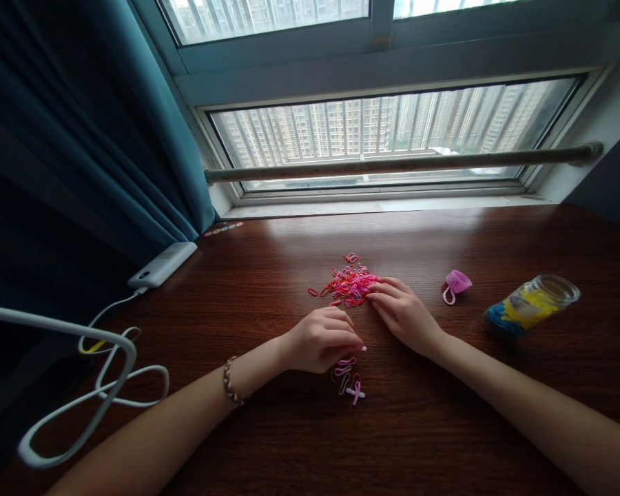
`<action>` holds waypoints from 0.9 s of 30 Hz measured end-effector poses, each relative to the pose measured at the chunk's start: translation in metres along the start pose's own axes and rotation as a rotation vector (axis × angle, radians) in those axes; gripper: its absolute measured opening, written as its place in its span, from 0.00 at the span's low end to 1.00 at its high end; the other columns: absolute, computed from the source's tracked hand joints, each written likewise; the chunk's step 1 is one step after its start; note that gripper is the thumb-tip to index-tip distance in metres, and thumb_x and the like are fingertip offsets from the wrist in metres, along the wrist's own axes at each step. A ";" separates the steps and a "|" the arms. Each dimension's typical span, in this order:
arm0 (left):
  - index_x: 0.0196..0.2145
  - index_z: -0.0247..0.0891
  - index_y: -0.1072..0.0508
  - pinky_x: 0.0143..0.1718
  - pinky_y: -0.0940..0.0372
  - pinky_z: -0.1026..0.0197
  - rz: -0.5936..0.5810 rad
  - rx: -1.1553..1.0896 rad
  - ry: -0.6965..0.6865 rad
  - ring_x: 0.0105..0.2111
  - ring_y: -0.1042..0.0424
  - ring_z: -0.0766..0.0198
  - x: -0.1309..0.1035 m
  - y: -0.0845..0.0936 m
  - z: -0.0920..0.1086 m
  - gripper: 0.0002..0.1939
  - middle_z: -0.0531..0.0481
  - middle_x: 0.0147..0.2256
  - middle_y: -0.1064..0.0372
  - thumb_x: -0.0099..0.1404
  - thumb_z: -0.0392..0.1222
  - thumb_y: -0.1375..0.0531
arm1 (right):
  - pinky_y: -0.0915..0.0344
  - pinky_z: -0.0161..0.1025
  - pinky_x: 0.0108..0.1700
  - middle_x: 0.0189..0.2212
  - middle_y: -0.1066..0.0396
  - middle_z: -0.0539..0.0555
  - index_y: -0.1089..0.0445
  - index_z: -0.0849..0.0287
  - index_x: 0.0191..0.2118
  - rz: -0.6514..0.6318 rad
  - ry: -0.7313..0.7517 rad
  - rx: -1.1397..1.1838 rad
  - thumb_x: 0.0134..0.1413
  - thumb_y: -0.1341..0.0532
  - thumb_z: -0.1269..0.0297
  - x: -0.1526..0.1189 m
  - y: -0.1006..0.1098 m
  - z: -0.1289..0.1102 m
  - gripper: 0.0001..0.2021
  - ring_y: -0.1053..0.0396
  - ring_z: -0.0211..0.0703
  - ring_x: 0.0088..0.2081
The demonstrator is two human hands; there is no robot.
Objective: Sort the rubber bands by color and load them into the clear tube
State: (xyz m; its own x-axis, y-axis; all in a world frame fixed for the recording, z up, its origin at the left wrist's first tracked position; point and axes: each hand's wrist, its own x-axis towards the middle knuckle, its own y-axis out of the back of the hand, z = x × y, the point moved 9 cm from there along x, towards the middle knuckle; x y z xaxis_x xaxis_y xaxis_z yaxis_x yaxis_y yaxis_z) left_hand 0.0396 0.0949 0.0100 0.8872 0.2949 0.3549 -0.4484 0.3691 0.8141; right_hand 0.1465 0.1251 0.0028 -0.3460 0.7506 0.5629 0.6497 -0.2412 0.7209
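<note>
A pile of small pink and red loops that look like paper clips lies on the brown wooden table. My right hand rests at the pile's right edge, its fingers stretched out and touching the clips there. My left hand is just in front of the pile with fingers curled in. A small pink tip shows at its thumb; whether it is a nail or a held piece I cannot tell. Below that hand lie a few light pink clips and a crossed pink and white piece.
To the right are a pink cap with a loop and a tilted clear jar with blue and yellow contents. A white power bank with white cable lies left, by the blue curtain. A window with a rail stands behind.
</note>
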 end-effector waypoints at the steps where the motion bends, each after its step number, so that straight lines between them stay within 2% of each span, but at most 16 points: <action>1: 0.39 0.41 0.29 0.39 0.37 0.58 -0.009 0.007 -0.010 0.35 0.31 0.62 -0.001 -0.002 0.001 0.10 0.47 0.32 0.27 0.60 0.37 0.46 | 0.43 0.50 0.53 0.44 0.32 0.54 0.31 0.55 0.42 -0.011 -0.004 -0.024 0.54 0.48 0.72 -0.001 -0.002 0.001 0.13 0.42 0.46 0.51; 5: 0.37 0.39 0.29 0.40 0.38 0.58 0.098 0.123 0.033 0.34 0.33 0.62 -0.006 0.008 -0.015 0.08 0.46 0.32 0.29 0.59 0.37 0.45 | 0.43 0.50 0.52 0.45 0.32 0.54 0.32 0.57 0.44 -0.030 -0.037 -0.071 0.55 0.49 0.73 -0.002 -0.008 0.008 0.14 0.42 0.47 0.51; 9: 0.32 0.38 0.29 0.41 0.40 0.57 0.317 0.286 0.236 0.34 0.36 0.62 -0.015 0.035 -0.049 0.06 0.47 0.31 0.31 0.60 0.37 0.46 | 0.42 0.49 0.52 0.44 0.32 0.55 0.32 0.57 0.44 0.002 -0.050 -0.018 0.54 0.49 0.73 -0.002 -0.004 0.010 0.14 0.41 0.47 0.50; 12: 0.31 0.38 0.29 0.40 0.40 0.57 0.400 0.386 0.386 0.36 0.37 0.61 -0.022 0.047 -0.070 0.05 0.47 0.32 0.32 0.59 0.39 0.45 | 0.39 0.45 0.49 0.41 0.31 0.55 0.30 0.57 0.41 0.091 -0.121 0.094 0.54 0.48 0.71 -0.002 0.006 0.016 0.12 0.36 0.45 0.45; 15: 0.29 0.39 0.28 0.40 0.41 0.57 0.361 0.422 0.426 0.36 0.37 0.60 -0.023 0.046 -0.079 0.06 0.48 0.32 0.32 0.59 0.40 0.45 | 0.37 0.42 0.46 0.39 0.30 0.55 0.29 0.58 0.39 0.182 -0.232 0.187 0.54 0.48 0.70 -0.004 0.017 0.026 0.11 0.33 0.44 0.42; 20: 0.34 0.40 0.27 0.42 0.44 0.56 0.225 0.395 0.345 0.38 0.36 0.61 -0.017 0.030 -0.078 0.07 0.49 0.35 0.29 0.61 0.39 0.46 | 0.38 0.41 0.46 0.39 0.30 0.55 0.28 0.57 0.38 0.231 -0.308 0.241 0.52 0.48 0.71 -0.006 0.024 0.032 0.12 0.33 0.43 0.42; 27: 0.34 0.39 0.27 0.42 0.42 0.57 0.248 0.386 0.345 0.38 0.37 0.62 -0.018 0.032 -0.080 0.08 0.49 0.35 0.30 0.61 0.37 0.46 | 0.38 0.40 0.45 0.38 0.30 0.55 0.28 0.58 0.37 0.236 -0.311 0.254 0.51 0.47 0.71 -0.007 0.023 0.033 0.11 0.33 0.43 0.41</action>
State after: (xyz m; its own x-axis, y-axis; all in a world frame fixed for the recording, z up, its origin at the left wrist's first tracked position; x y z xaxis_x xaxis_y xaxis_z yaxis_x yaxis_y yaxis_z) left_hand 0.0008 0.1716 -0.0070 0.6440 0.6265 0.4390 -0.5089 -0.0776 0.8573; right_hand 0.1860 0.1349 0.0020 0.0253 0.8512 0.5242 0.8449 -0.2985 0.4439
